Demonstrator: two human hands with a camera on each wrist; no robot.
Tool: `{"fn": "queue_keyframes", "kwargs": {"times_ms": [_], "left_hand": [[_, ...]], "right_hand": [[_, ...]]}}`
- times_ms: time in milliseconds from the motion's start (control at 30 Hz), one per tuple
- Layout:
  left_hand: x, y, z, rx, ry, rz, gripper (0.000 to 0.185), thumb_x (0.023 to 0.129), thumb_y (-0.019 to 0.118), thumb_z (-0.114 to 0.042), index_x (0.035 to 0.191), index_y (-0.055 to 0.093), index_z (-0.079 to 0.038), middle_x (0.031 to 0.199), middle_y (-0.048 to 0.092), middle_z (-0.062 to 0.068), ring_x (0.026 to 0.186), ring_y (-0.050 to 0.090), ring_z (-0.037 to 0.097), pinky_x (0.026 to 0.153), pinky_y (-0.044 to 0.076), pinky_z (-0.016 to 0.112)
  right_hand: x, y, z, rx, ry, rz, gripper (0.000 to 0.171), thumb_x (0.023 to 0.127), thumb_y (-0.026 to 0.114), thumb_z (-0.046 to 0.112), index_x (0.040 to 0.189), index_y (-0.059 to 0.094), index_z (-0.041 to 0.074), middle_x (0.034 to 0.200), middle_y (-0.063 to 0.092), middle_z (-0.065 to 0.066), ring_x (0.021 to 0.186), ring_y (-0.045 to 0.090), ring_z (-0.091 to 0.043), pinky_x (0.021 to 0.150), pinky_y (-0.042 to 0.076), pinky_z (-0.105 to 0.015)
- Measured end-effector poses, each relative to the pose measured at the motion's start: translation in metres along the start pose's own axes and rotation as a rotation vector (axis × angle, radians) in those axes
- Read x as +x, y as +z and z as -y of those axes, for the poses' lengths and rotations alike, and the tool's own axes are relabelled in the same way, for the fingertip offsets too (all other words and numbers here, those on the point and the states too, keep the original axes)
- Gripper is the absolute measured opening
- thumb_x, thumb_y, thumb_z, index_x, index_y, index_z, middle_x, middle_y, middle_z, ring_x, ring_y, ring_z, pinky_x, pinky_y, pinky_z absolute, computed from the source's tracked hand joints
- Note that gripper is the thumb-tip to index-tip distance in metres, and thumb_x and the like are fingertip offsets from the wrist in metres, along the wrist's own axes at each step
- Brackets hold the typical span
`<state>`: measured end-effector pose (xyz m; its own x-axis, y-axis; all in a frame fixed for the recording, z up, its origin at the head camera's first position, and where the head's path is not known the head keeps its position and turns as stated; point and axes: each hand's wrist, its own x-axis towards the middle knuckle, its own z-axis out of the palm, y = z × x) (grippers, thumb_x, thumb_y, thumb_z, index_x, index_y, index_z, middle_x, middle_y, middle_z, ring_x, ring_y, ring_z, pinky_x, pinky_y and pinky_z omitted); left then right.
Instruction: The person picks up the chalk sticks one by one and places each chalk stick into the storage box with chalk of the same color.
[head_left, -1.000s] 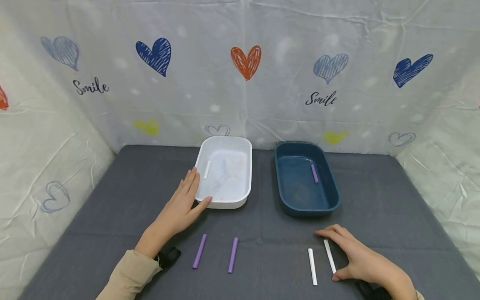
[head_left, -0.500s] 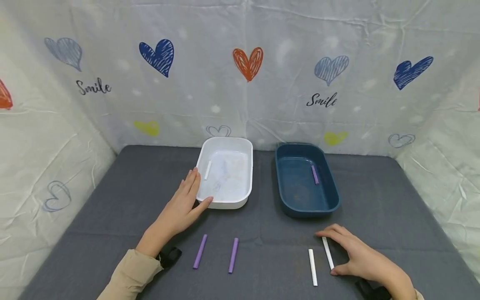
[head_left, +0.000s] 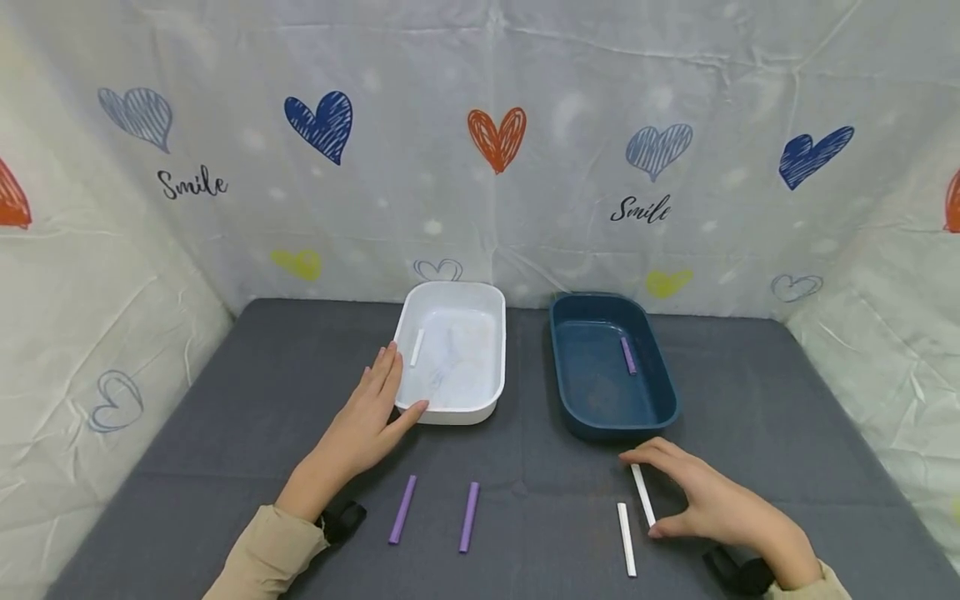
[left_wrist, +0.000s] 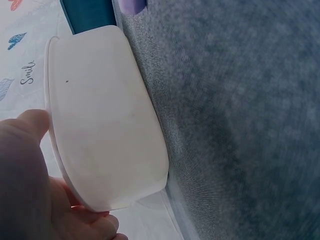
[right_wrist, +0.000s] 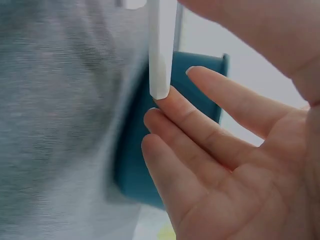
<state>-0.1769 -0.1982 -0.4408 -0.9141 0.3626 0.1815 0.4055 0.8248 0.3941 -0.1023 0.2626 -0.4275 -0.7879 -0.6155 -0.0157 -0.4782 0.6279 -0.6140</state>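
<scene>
White chalk stick (head_left: 642, 495) pinched end to end in my right hand (head_left: 712, 505), just lifting off the bench (head_left: 225, 417) in front of the blue tray (head_left: 660, 367). Left hand (head_left: 367, 425), fingers flat, braces the white tray (head_left: 495, 350). Pick step; next probably carry it leftward to the white tray.

Counter (head_left: 225, 400): covered in dark grey woven cloth, matt, with a fine ribbed weave in the wrist views.
White tray (head_left: 453, 350): smooth moulded plastic, slight sheen; outer wall (left_wrist: 100, 125) plain and even.
Blue tray (head_left: 611, 371): smooth plastic, dull gloss.
White stick (head_left: 643, 495) at the fingers (right_wrist: 200, 125): chalky, matt, smooth-sided.
Purple sticks (head_left: 402, 509): matt, same look.
Backdrop (head_left: 480, 167): thin creased sheet, printed hearts, faint sheen.
Sleeve (head_left: 262, 558): beige cloth, matt.
</scene>
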Motion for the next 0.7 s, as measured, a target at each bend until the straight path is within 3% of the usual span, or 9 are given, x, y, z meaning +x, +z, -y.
{"fn": "queue_keyframes", "kwargs": {"times_ms": [267, 700], "left_hand": [[0.003, 0.002, -0.001, -0.001, 0.0, 0.003, 0.089, 0.102, 0.046, -0.053, 0.155, 0.009, 0.007, 0.164, 0.001, 0.021, 0.151, 0.002, 0.035, 0.119, 0.013, 0.056], [0.0, 0.0, -0.001, 0.002, -0.004, 0.01, 0.089, 0.102, 0.047, -0.053, 0.156, 0.01, 0.007, 0.164, 0.001, 0.02, 0.151, 0.0, 0.033, 0.119, 0.012, 0.055]], "right_hand": [[0.014, -0.018, 0.014, 0.002, -0.034, -0.009, 0.078, 0.077, 0.087, 0.023, 0.144, 0.049, 0.014, 0.138, 0.051, 0.001, 0.125, 0.05, -0.015, 0.098, 0.048, -0.045], [0.031, -0.031, 0.037, -0.007, -0.108, -0.021, 0.077, 0.078, 0.087, 0.022, 0.145, 0.049, 0.018, 0.139, 0.05, 0.008, 0.124, 0.05, -0.012, 0.1, 0.047, -0.037]]}}
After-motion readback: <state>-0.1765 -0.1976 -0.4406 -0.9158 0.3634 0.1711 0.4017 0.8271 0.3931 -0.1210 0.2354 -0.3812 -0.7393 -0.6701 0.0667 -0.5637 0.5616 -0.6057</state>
